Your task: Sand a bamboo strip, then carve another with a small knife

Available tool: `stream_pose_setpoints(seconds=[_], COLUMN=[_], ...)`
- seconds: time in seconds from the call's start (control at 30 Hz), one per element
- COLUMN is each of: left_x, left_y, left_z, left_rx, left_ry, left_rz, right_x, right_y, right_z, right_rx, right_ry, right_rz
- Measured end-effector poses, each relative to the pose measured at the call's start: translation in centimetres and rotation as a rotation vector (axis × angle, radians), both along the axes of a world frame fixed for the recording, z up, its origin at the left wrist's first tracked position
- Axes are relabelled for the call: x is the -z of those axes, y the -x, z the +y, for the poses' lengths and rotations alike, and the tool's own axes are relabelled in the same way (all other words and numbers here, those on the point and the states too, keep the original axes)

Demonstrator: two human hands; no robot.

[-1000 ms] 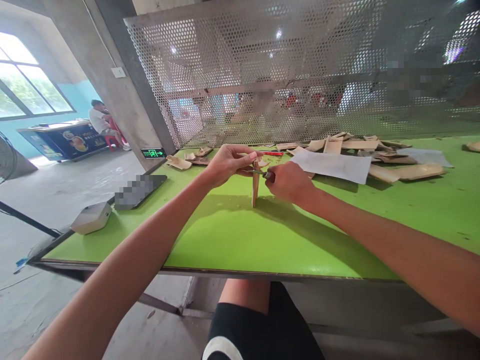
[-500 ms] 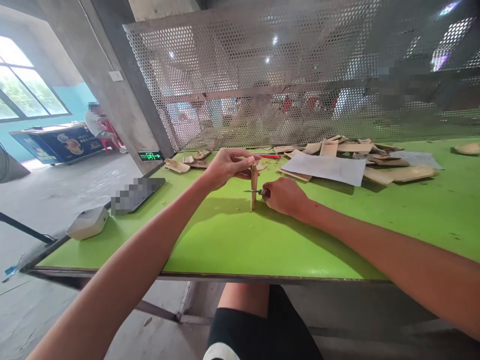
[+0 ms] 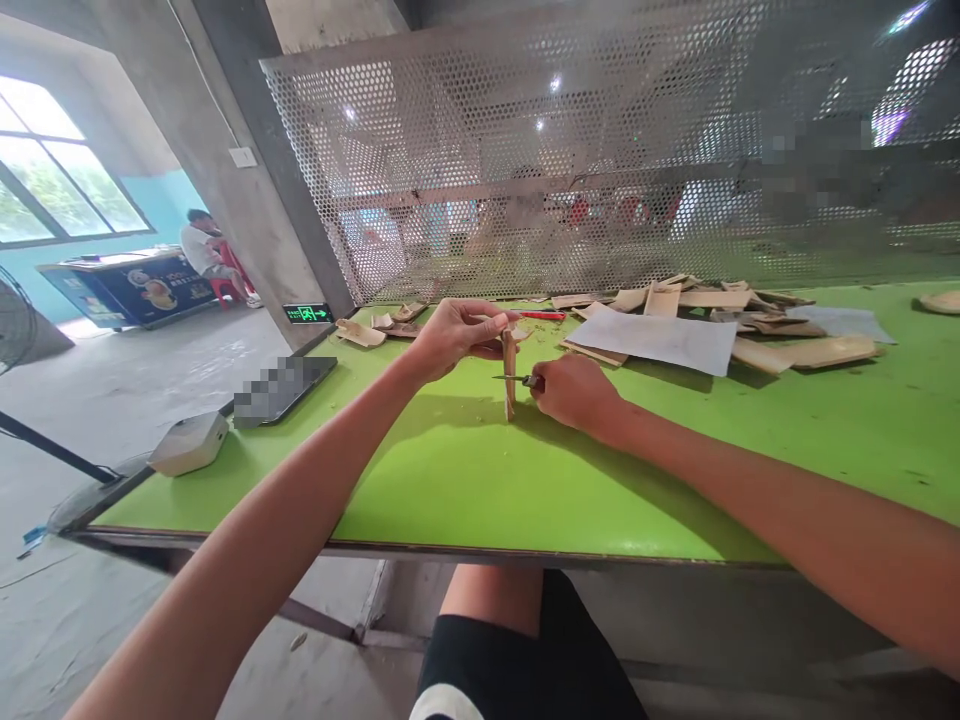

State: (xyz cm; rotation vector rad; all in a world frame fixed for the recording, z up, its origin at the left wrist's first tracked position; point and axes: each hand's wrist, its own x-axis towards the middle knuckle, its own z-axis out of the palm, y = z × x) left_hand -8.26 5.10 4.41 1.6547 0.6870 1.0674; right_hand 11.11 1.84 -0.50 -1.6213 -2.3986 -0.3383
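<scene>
A person is steadying an upright wooden strip (image 3: 509,375) on a green bench (image 3: 450,470).
The left hand (image 3: 457,340) is pinching its top, the right hand (image 3: 574,392) is pinching one small knife (image 3: 514,379) against it, and one green exit sign (image 3: 308,313) is glowing beyond the bench.

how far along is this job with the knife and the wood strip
Done: nothing clearly looks finished, and no separate finished stack is visible. In hand: the left hand holds an upright wooden strip on the green table, while the right hand brings a small knife to it. Left: a heap of similar pieces lies beyond, around a paper sheet; their state is hard to tell.
</scene>
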Motion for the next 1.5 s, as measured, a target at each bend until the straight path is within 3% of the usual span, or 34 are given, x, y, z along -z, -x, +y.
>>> stream_pose_setpoints(seconds=[0.27, 0.53, 0.73, 0.9, 1.07, 1.3, 1.5], left_x=[-0.3, -0.8, -0.6, -0.5, -0.5, -0.8, -0.7], left_y=[-0.2, -0.4, -0.5, -0.4, -0.4, -0.7, -0.7], left_z=[-0.3, -0.7, -0.5, -0.5, -0.4, -0.8, -0.7], left_rx=[-0.016, -0.030, -0.030, -0.062, -0.032, -0.036, -0.029], left_ry=[-0.001, 0.016, -0.002, 0.007, -0.009, 0.006, 0.001], left_rz=[0.032, 0.020, 0.019, 0.014, 0.022, -0.002, 0.006], right_x=[-2.2, -0.9, -2.1, -1.1, -2.0, -1.8, -2.0], right_y=[-0.3, -0.5, -0.4, -0.6, -0.3, -0.5, -0.5], right_z=[0.0, -0.4, -0.2, -0.4, -0.2, -0.4, -0.1], right_rx=[0.053, -0.003, 0.089, 0.012, 0.079, 0.048, 0.083], right_ry=[-0.114, -0.019, -0.158, -0.027, -0.151, -0.094, -0.161], right_rz=[0.061, -0.082, 0.010, -0.089, 0.006, -0.051, -0.004])
